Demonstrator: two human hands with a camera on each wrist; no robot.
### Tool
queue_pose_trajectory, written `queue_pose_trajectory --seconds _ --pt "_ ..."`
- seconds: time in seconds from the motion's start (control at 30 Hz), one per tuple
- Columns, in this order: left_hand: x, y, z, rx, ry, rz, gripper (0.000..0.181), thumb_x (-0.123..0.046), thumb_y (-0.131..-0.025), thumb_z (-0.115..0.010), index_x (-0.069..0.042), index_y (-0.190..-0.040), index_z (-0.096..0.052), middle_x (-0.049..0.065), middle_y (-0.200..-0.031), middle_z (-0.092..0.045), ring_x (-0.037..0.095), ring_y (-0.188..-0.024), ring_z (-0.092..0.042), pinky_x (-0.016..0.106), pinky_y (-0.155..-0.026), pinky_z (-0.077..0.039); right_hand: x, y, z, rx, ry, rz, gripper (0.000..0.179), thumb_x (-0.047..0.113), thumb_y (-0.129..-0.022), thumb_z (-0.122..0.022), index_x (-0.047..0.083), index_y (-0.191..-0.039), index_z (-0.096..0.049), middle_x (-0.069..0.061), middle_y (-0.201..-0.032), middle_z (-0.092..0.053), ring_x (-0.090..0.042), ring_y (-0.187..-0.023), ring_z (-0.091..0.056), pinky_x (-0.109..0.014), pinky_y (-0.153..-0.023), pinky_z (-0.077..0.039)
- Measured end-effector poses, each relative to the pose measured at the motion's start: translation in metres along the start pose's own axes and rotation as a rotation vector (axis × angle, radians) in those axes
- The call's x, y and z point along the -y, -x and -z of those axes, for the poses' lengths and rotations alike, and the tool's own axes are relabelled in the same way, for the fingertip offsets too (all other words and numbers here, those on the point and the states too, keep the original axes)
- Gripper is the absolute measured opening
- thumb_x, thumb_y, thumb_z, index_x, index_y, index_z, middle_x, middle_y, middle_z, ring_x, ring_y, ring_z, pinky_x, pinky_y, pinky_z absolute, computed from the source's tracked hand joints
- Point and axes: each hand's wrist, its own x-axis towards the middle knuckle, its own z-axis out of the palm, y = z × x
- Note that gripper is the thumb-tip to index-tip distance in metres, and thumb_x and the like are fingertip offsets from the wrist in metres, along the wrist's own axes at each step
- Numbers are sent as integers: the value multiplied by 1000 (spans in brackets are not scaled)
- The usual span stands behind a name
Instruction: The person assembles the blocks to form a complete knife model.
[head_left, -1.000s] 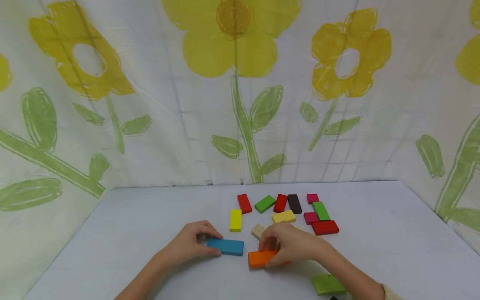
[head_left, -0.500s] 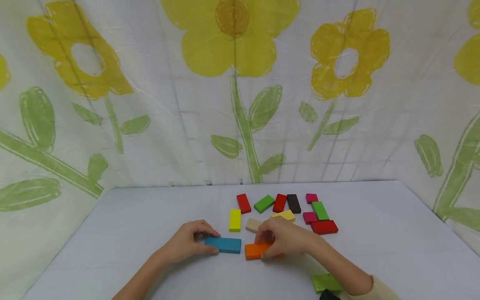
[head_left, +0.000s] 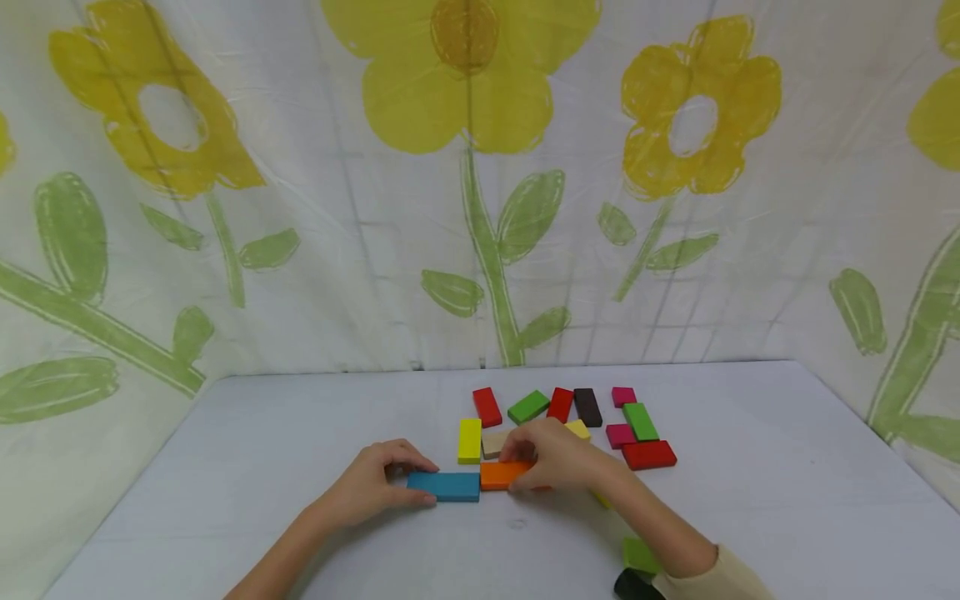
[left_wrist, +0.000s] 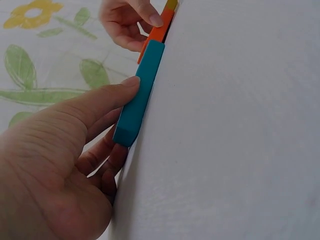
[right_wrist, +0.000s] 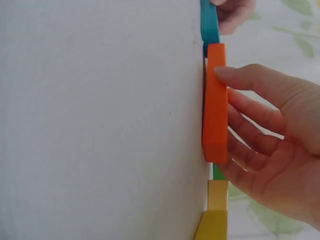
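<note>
Flat on the white table (head_left: pixel 337 417), a blue rectangular block (head_left: pixel 450 487) is pinched at its left end by my left hand (head_left: pixel 382 479), thumb on the near long side and fingers beyond it. My right hand (head_left: pixel 558 458) pinches an orange block (head_left: pixel 497 476), its thumb on the near side as the right wrist view shows. The orange block's left end meets or almost meets the blue block's right end, and it sits slightly farther back. Behind it lies a plain wooden block (head_left: pixel 492 444), partly covered by the right fingers, beside a yellow block (head_left: pixel 469 442).
Farther back lie red (head_left: pixel 487 407), green (head_left: pixel 528 407), dark brown (head_left: pixel 588 407) and pink (head_left: pixel 620 436) blocks. A red block (head_left: pixel 649 454) lies right of them. Near the right forearm is a lime green block (head_left: pixel 637 554), partly covered. A flower-printed curtain (head_left: pixel 360 208) hangs behind.
My right hand has moved the orange block left and away from me, closing the gap to the blue block. The wooden block has shifted left and turned. My left hand has barely moved.
</note>
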Motion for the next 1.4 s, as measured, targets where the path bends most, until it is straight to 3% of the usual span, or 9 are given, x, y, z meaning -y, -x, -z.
queue_pose_trajectory --seconds 0.8,1.4 --pt "4 0 -1 -45 11 4 25 -25 -86 -90 -17 -109 -82 -3 -103 -73 12 -93 -59 22 -79 -50 8 6 -5 -13 -14 -29 23 11 -86 -88 12 -106 -76 4 -100 -72 -17 -96 -63 -33 -84 -60" --pt "1 -1 -2 -48 14 36 26 -24 -86 -90 -15 -110 -82 -2 -104 -72 14 -93 -59 22 -79 -50 10 6 -5 -9 -2 -18 23 12 -87 -87 11 -107 -76 5 -99 -72 -16 -94 -62 -26 -80 -57"
